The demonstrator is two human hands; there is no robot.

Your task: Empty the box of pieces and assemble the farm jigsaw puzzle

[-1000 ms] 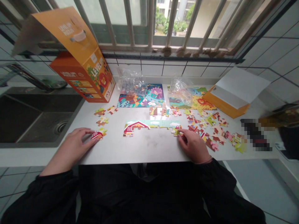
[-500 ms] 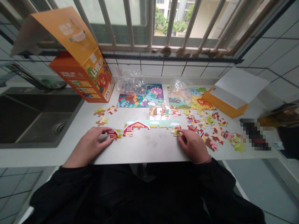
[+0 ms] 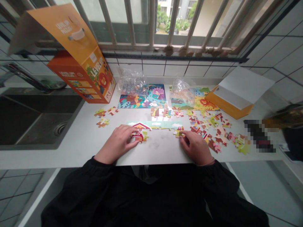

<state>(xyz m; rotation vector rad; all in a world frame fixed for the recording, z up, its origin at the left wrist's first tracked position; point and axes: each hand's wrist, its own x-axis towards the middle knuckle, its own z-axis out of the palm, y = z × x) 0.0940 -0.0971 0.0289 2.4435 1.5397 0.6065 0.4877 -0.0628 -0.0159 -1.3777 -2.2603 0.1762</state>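
Left hand (image 3: 117, 143) with fingers pressed together, tips and thumb on a red-barn jigsaw piece (image 3: 139, 136), right up against the lower edge of the half-built puzzle strip (image 3: 156, 125). Right hand (image 3: 195, 147) pinching a small jigsaw piece (image 3: 178, 133) at that strip's right end. Loose pieces (image 3: 213, 132) scattered just right of the strip.

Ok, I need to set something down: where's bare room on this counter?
The freest patch of the white counter lies between the left hand and right hand, below the strip of joined puzzle pieces. Another runs left of the left hand, beside the steel sink. It is crowded right of the right hand, where loose pieces lie scattered.
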